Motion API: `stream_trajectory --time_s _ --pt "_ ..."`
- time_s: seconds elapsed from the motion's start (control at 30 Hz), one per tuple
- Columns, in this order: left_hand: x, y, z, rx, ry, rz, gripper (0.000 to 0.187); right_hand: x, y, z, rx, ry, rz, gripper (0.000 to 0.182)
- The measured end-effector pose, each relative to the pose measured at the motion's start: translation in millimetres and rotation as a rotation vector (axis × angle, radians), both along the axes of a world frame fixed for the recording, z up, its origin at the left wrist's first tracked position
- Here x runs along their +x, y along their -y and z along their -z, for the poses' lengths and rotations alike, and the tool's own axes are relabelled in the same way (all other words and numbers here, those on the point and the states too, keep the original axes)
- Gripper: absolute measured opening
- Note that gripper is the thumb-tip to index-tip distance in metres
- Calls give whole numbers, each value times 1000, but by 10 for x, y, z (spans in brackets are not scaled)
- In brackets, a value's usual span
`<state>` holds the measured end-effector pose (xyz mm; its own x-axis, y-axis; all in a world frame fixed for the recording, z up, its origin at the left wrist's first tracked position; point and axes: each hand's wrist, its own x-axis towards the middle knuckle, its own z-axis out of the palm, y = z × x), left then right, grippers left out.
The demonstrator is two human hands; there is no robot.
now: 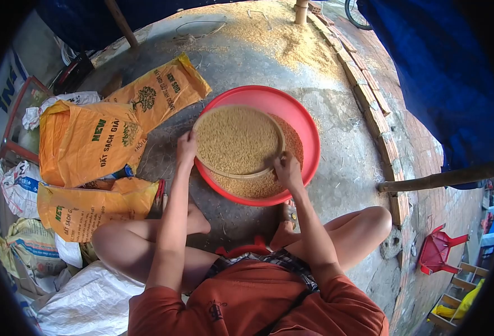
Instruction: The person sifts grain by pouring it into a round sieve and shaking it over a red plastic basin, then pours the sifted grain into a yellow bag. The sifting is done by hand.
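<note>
Between my two hands is a round sieve (pixel 197 120) with a pale rim, its inside covered with yellowish grain (pixel 235 140). My left hand (pixel 187 147) is closed on the sieve's left rim. On the lower right rim, my right hand (pixel 288 169) grips it with bent fingers. Directly below is a wide red basin (pixel 312 126), partly hidden by the sieve. More grain (pixel 258 187), somewhat more orange, lies in the basin along its right and near side. The sieve's surface looks slightly blurred.
Orange printed sacks (pixel 90 145) and white sacks (pixel 90 299) crowd the left side. Loose husks (pixel 308 50) are spread on the concrete floor at the back. A row of bricks (pixel 370 101) runs along the right, near a wooden pole (pixel 437 180) and a red plastic stool (pixel 440 249).
</note>
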<state>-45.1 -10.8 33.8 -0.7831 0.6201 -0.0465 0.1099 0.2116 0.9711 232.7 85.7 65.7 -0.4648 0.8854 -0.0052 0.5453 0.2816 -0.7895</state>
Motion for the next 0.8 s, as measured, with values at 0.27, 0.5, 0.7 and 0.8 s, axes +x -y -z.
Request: stream_trajectory --time_s 0.27,0.5,0.7,0.8 --pt "628 -134 180 -37 -420 -89 28 267 -315 301 107 158 102 30" --pt "504 -106 -275 80 -407 -179 31 107 -173 -268 201 -140 144 34" --pt "459 -115 -564 307 -374 -140 35 -29 -319 -88 88 -449 130 33" --pt "385 -29 224 -7 -508 -193 36 4 -258 197 -18 -184 105 27"
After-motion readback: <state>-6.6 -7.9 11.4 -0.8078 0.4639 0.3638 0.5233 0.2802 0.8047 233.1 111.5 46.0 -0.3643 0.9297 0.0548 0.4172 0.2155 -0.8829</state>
